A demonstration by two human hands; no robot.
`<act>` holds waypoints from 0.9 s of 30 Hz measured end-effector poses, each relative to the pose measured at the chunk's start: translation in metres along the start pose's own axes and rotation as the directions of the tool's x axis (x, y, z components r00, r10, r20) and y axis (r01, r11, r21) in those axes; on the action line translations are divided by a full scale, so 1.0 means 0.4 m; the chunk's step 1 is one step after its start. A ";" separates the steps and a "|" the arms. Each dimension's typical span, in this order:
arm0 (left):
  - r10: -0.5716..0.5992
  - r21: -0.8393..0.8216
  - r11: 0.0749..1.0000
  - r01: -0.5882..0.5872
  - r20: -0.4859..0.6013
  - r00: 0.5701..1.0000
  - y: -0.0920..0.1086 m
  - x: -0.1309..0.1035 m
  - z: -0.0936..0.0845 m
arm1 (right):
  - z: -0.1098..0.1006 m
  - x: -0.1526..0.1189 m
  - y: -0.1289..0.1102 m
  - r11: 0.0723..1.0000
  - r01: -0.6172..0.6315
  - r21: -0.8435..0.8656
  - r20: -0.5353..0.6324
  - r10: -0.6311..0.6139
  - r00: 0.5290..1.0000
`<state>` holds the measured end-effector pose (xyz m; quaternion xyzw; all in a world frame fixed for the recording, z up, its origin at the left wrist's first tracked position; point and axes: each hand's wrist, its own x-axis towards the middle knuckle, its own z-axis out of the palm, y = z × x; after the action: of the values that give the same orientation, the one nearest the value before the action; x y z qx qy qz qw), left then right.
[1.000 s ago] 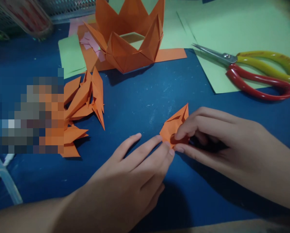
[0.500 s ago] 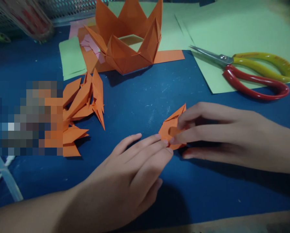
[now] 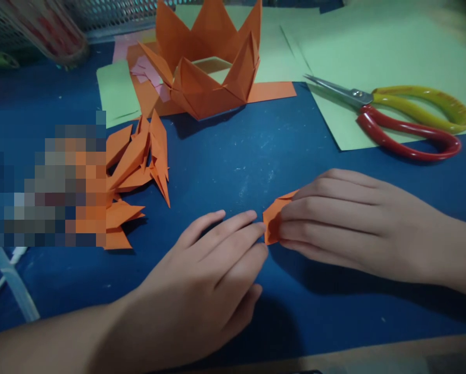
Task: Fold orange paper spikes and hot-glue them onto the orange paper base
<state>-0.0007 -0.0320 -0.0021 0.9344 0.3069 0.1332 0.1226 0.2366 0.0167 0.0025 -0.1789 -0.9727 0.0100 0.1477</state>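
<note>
On the blue tabletop, right of centre, lies a small folded piece of orange paper (image 3: 272, 223). My right hand (image 3: 345, 223) covers its right part, with the fingers pressed together over it; the thumb is mostly hidden underneath. To the left, my left hand (image 3: 221, 265) rests with its fingers stretched out and somewhat apart, palm down. Its fingertips come up to the paper's left edge; whether they touch it I cannot tell. Beyond both hands stands an orange folded-paper ring with tall points (image 3: 205, 98), like a crown. Several pointed orange paper pieces (image 3: 133, 161) lie in a heap at the left.
Scissors (image 3: 357, 97) with one red and one yellow handle lie at the right, partly on pale green paper sheets (image 3: 373, 47). Pink paper scraps (image 3: 145, 70) and a green slip (image 3: 118, 93) are behind the heap. A clear container (image 3: 55, 36) stands by a mesh basket (image 3: 111, 18).
My right hand has closed its fingers over the orange paper, covering more of it. My left fingertips have drawn back off the paper to its left edge.
</note>
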 end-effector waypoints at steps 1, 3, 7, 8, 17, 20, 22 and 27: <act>0.004 0.006 1.000 -0.004 -0.002 1.000 0.000 0.000 0.001 | 0.003 0.004 -0.006 0.998 -0.053 0.025 -0.006 0.053 0.999; 0.009 0.015 1.000 -0.009 -0.002 1.000 0.002 -0.001 0.001 | 0.007 0.011 -0.021 0.981 -0.158 0.112 0.000 0.159 0.987; 0.030 0.037 0.999 -0.030 -0.005 1.000 0.004 -0.002 0.000 | 0.008 0.013 -0.042 0.885 -0.354 0.303 0.030 0.363 0.931; 0.034 0.040 0.999 -0.034 -0.006 0.999 0.005 -0.003 0.000 | 0.007 0.011 -0.044 0.851 -0.403 0.336 0.038 0.415 0.909; 0.074 0.078 0.994 -0.074 0.010 0.997 0.005 -0.007 0.004 | -0.001 0.012 -0.047 0.693 -0.584 0.423 0.194 0.561 0.805; 0.082 0.085 0.993 -0.083 0.014 0.997 0.004 -0.008 0.006 | 0.003 0.010 -0.038 0.728 -0.535 0.429 0.166 0.519 0.839; 0.082 0.088 0.993 -0.083 0.008 0.997 0.005 -0.007 0.005 | 0.005 0.005 -0.028 0.785 -0.441 0.435 0.120 0.434 0.893; 0.037 0.073 0.997 -0.038 0.011 0.999 0.005 -0.001 0.000 | -0.003 -0.005 -0.006 0.926 -0.212 0.312 0.037 0.211 0.977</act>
<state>0.0000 -0.0338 -0.0017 0.9444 0.2935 0.1197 0.0872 0.2380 0.0138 0.0034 -0.2569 -0.9338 0.1807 0.1712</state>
